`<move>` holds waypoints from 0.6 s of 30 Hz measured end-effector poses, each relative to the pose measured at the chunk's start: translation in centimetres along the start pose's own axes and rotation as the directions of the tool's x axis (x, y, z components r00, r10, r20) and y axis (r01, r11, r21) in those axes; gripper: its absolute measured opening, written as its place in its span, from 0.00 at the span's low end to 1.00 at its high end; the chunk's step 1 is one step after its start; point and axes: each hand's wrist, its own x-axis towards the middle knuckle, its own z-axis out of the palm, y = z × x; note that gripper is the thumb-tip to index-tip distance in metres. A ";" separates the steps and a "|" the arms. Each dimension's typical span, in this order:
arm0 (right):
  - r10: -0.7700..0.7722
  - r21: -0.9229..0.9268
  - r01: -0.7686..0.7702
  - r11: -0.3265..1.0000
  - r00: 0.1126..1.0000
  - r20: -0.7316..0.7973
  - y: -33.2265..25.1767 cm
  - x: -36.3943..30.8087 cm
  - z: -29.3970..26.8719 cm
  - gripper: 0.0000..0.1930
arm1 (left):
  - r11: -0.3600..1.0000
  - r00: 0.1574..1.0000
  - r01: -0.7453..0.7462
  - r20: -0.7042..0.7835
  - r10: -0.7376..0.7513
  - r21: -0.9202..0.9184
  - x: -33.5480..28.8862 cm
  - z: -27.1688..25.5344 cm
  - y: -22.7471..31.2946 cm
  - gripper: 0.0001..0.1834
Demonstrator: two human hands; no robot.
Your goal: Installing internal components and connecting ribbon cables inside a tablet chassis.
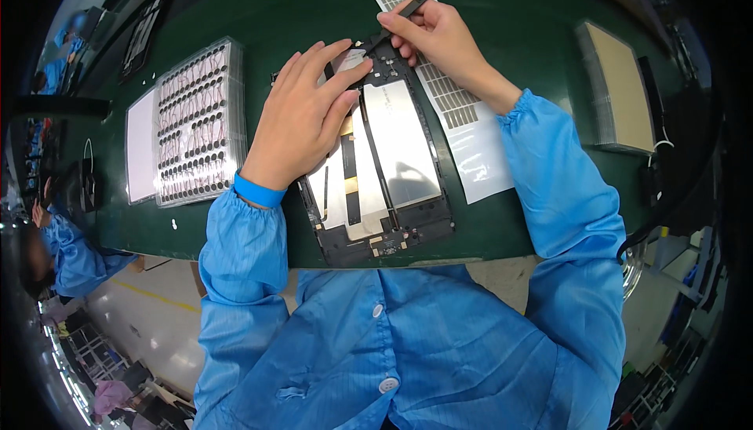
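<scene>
An opened tablet body lies before me, with silver plates, dark flat cables and gold-coloured tape strips. Over its upper left part my left hand is spread, fingers apart, with fingertips near the top end; a blue band circles that wrist. Black tweezers are pinched in my right hand. Their tips point down to the left, at the tablet's top end by my left fingertips. What lies right at the tips is too small to make out. A sheet of small grey-tan stickers runs beneath my right hand, beside the tablet.
Clear trays of small round black parts with thin wires stand on the left, beside a white panel. A tray stack topped with a tan sheet is on the right. A dark frame lies far left. Another person's blue sleeve shows at left.
</scene>
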 end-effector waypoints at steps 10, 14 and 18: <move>-0.103 0.145 0.134 0.980 0.973 -0.205 -0.8 0.6 0.2 0.12 | 0.992 0.996 -0.079 -0.029 0.082 0.096 0.1 -0.8 0.2 0.18; -0.332 -0.129 0.322 0.938 0.941 -0.069 -2.4 -0.5 1.2 0.08 | 1.000 0.970 0.000 -0.243 0.000 0.000 -3.4 -6.0 1.6 0.18; -0.347 -0.126 0.370 0.921 0.922 0.169 -7.4 -0.7 5.8 0.11 | 1.000 0.889 -0.003 -0.457 -0.009 -0.027 -9.2 -7.4 1.2 0.14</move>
